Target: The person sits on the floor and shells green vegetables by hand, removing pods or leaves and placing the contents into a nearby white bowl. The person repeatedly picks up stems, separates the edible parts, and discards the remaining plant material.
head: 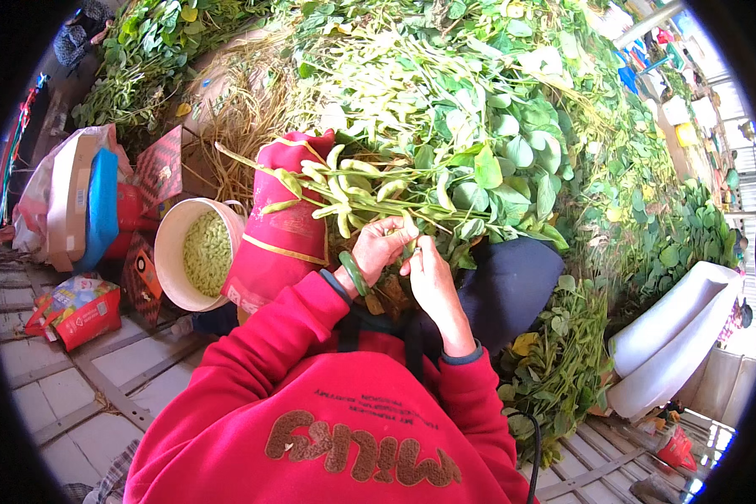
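Note:
My left hand (381,244), with a green bangle (355,272) on its wrist, pinches a green soybean pod (410,242). At the pod's lower end are the curled fingers of my right hand (433,277), which partly cover it. Soybean stalks (378,198) bearing plump pods lie across my lap just beyond both hands. A red cloth (286,211) with yellow trim covers my left leg. To its left, a white bucket (166,277) leans slightly and holds many shelled green beans (206,255).
Heaped soybean plants (409,82) spread ahead and to the right. On the left stand a cardboard box (69,201), a blue container (103,205) and a red printed bag (79,312). A white roll (671,340) lies at right. Another person (72,47) is at the far upper left.

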Available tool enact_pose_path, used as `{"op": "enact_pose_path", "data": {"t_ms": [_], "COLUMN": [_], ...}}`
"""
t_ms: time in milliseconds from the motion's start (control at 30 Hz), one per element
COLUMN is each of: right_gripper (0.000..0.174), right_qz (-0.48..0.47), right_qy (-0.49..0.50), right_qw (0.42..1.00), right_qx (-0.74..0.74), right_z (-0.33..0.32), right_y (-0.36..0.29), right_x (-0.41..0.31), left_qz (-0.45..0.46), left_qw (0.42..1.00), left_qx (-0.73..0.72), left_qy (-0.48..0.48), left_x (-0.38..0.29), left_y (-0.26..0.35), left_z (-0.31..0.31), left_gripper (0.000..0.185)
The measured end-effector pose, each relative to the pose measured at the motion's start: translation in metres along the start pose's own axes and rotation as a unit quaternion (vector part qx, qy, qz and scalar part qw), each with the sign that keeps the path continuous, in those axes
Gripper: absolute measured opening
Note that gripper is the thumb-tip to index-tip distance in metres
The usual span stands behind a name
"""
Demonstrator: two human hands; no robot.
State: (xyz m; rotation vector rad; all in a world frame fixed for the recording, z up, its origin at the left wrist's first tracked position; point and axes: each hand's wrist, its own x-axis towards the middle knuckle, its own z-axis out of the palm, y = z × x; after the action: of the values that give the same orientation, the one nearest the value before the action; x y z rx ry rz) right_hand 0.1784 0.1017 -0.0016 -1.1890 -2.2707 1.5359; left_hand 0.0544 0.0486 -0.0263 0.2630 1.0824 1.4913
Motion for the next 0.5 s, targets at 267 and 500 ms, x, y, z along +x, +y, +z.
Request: {"op": "enact_pose_path", "data": {"t_ms": [267,500], "right_gripper": [0.010,0.008], "right_qz": [-0.072,-0.067], "right_qy": [0.015,0.027], "right_qw": [0.994,0.995], "right_qx": [-0.083,-0.063], "right_z": [0.001,-0.001], "right_y": [0.012,0.011], "right_x": [0.002,0.001], "left_qz": [-0.017,-0.043], "left_qw": [0.996,0.989], "left_qx": [0.040,0.048], "left_qy": [-0.078,-0.130], "left_x": [0.002,-0.006], "left_y": [0.007,0.013], "left_z": [-0.017,-0.014], "left_gripper": [0.012,0.019]}}
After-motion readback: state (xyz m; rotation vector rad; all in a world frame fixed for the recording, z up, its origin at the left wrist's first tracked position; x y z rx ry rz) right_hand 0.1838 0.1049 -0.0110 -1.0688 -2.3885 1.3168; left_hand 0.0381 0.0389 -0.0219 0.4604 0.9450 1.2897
